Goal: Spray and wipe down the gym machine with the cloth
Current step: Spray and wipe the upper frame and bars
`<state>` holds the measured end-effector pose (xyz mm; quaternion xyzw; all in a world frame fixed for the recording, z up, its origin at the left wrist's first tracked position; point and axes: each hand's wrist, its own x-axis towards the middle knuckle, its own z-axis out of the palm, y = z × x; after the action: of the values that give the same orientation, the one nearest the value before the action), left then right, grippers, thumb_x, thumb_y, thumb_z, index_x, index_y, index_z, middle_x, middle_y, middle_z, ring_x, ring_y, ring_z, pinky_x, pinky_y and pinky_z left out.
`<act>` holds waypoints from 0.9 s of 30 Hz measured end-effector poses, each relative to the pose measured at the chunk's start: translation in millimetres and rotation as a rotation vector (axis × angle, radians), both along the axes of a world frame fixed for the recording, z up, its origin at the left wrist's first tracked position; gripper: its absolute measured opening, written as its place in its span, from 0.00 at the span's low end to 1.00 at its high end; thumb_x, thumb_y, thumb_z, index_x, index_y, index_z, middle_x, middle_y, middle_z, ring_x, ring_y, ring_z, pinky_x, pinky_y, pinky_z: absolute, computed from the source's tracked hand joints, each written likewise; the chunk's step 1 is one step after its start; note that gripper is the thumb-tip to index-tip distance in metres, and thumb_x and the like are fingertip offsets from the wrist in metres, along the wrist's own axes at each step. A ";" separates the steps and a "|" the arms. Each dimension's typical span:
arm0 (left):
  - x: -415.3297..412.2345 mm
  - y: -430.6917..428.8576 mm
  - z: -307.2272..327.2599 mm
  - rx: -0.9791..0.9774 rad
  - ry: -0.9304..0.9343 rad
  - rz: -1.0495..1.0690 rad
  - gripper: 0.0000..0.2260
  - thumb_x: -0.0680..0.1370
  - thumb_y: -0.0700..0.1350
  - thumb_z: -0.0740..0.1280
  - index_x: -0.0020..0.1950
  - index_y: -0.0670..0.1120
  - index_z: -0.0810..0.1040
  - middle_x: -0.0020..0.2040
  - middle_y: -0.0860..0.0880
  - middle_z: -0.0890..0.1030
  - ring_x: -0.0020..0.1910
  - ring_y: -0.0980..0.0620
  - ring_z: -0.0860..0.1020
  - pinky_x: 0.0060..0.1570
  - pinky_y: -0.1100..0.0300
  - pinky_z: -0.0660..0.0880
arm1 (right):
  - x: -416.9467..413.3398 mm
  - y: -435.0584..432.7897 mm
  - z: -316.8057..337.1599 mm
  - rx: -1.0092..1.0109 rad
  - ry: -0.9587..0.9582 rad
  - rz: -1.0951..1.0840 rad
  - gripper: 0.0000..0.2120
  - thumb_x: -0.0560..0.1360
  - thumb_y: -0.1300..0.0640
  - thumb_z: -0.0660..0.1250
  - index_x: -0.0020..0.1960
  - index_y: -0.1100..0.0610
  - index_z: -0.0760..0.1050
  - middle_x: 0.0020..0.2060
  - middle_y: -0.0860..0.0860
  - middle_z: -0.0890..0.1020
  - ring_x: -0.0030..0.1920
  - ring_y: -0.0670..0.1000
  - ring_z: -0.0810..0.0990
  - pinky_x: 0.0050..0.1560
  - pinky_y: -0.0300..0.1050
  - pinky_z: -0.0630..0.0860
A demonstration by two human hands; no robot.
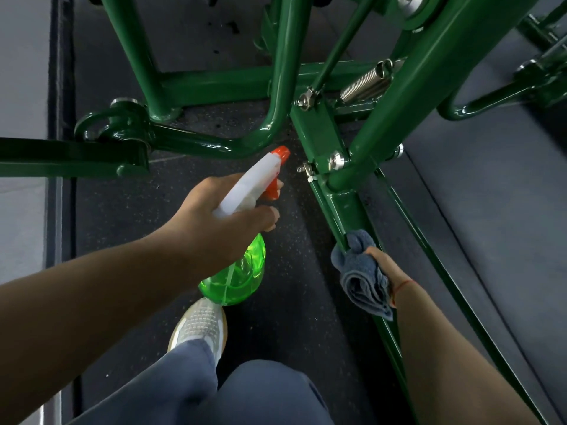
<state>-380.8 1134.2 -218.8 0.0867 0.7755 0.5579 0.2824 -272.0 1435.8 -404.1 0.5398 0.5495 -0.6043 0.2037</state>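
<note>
Head view: two hands (219,223) (386,266), one spray bottle (241,273), one cloth (362,280)

My left grip (227,219) holds the spray bottle (236,271) left of the gym machine (346,210), nozzle toward its bolted joint (336,161) ahead. My right grip (386,268) presses the cloth (362,280) on the machine's low bar, right of the bottle. My shoe (199,323) stands on the floor (122,210), nearer me than the bottle.
</note>
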 end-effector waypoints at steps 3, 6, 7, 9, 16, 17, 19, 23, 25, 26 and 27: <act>1.6 1.6 -0.8 0.010 -0.009 -0.012 0.09 0.76 0.41 0.72 0.54 0.53 0.83 0.48 0.41 0.85 0.38 0.40 0.81 0.33 0.60 0.72 | -12.7 -3.6 -1.4 0.142 -0.014 0.087 0.10 0.77 0.53 0.64 0.49 0.60 0.76 0.33 0.57 0.80 0.32 0.55 0.77 0.37 0.47 0.74; 2.0 1.3 -1.7 0.012 -0.026 0.005 0.08 0.77 0.42 0.72 0.53 0.53 0.83 0.44 0.42 0.85 0.34 0.48 0.78 0.29 0.66 0.71 | -41.3 -16.1 -5.4 0.489 0.086 0.195 0.21 0.75 0.47 0.66 0.63 0.58 0.71 0.51 0.56 0.81 0.49 0.58 0.80 0.55 0.56 0.78; 1.9 0.2 -2.6 0.004 -0.025 0.015 0.08 0.77 0.42 0.72 0.54 0.53 0.83 0.43 0.44 0.86 0.38 0.46 0.81 0.32 0.66 0.72 | -51.8 -22.6 -5.1 0.610 0.102 0.267 0.23 0.75 0.45 0.65 0.65 0.56 0.69 0.54 0.56 0.80 0.51 0.59 0.80 0.55 0.57 0.77; 2.9 -4.2 -2.7 -0.025 -0.011 0.036 0.09 0.76 0.42 0.72 0.54 0.53 0.83 0.43 0.46 0.86 0.45 0.45 0.84 0.35 0.67 0.73 | -69.6 -36.1 -4.8 0.807 0.088 0.407 0.26 0.76 0.42 0.64 0.69 0.54 0.64 0.58 0.57 0.77 0.52 0.62 0.79 0.50 0.56 0.76; 0.9 -20.0 9.5 -0.065 0.042 0.113 0.08 0.74 0.43 0.73 0.52 0.50 0.83 0.48 0.41 0.85 0.40 0.46 0.81 0.37 0.62 0.73 | -57.8 -55.1 -8.0 1.029 -0.023 0.671 0.39 0.78 0.45 0.66 0.79 0.49 0.48 0.66 0.61 0.68 0.59 0.63 0.75 0.50 0.54 0.75; 1.4 -21.2 10.5 -0.073 0.045 0.124 0.08 0.73 0.44 0.74 0.52 0.49 0.83 0.48 0.41 0.85 0.44 0.42 0.83 0.42 0.58 0.76 | -51.8 -56.3 -5.5 1.028 -0.041 0.677 0.40 0.77 0.45 0.67 0.79 0.49 0.47 0.66 0.61 0.67 0.60 0.63 0.74 0.51 0.55 0.75; 6.5 -21.5 16.0 -0.081 0.053 0.139 0.09 0.73 0.44 0.73 0.52 0.50 0.83 0.47 0.43 0.86 0.51 0.40 0.83 0.55 0.47 0.79 | -35.6 -60.7 -0.2 1.014 -0.062 0.663 0.41 0.76 0.46 0.69 0.79 0.50 0.47 0.65 0.60 0.67 0.60 0.62 0.73 0.53 0.57 0.75; 23.9 -16.9 30.4 -0.083 0.073 0.130 0.07 0.73 0.43 0.73 0.51 0.51 0.83 0.44 0.48 0.86 0.49 0.46 0.84 0.57 0.49 0.78 | 21.4 -72.9 8.6 1.065 -0.090 0.668 0.42 0.74 0.46 0.70 0.78 0.51 0.48 0.63 0.60 0.68 0.60 0.62 0.72 0.54 0.58 0.77; 31.1 -13.1 40.2 -0.096 0.083 0.107 0.06 0.74 0.43 0.72 0.50 0.50 0.83 0.43 0.48 0.86 0.47 0.48 0.83 0.52 0.55 0.76 | 51.6 -78.6 9.7 1.092 -0.117 0.683 0.41 0.74 0.46 0.69 0.78 0.51 0.50 0.62 0.59 0.69 0.60 0.61 0.72 0.53 0.58 0.77; 36.5 -11.2 47.4 -0.105 0.095 0.078 0.06 0.75 0.43 0.71 0.50 0.50 0.83 0.42 0.48 0.86 0.48 0.48 0.82 0.51 0.58 0.75 | 67.9 -80.8 12.6 1.094 -0.136 0.678 0.40 0.74 0.46 0.69 0.78 0.51 0.51 0.62 0.59 0.69 0.60 0.61 0.72 0.53 0.58 0.77; 41.7 -10.3 54.9 -0.108 0.108 0.052 0.05 0.75 0.44 0.71 0.51 0.49 0.82 0.42 0.49 0.85 0.49 0.50 0.82 0.52 0.60 0.74 | 82.8 -82.6 14.9 1.093 -0.151 0.673 0.40 0.74 0.46 0.69 0.77 0.51 0.51 0.62 0.58 0.70 0.60 0.61 0.73 0.53 0.57 0.77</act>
<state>-339.2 1124.0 -163.8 0.0810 0.8206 0.5169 0.2298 -189.2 1353.2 -389.2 0.4049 0.9014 -0.1006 0.1160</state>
